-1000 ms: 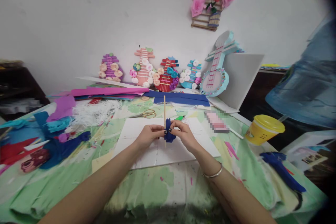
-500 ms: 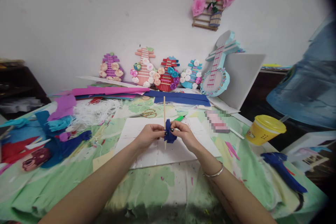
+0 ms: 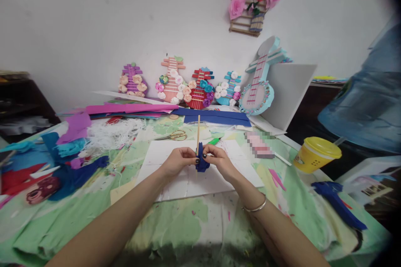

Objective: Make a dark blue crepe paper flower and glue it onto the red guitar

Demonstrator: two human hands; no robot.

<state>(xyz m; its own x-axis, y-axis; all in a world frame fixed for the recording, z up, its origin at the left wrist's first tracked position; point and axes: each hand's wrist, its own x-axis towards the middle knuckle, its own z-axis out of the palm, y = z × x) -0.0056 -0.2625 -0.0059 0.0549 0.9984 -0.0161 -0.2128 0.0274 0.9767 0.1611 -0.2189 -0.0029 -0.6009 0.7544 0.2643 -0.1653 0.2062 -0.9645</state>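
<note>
White board (image 3: 203,185) beneath, blue paper (image 3: 203,165) and stick (image 3: 198,131) between both hands (image 3: 179,161).

You're working in muted, fairly even light, its source out of view. The wall (image 3: 94,29) looks flat grey, while the shelf (image 3: 23,102) sinks into shadow. Your bracelet (image 3: 257,208) glints. Your hands (image 3: 179,162) show slightly soft. Wide-angle distortion stretches the bottle (image 3: 360,104); black vignetting eats the right corners, and pixelation masks a pink object (image 3: 259,145).
</note>
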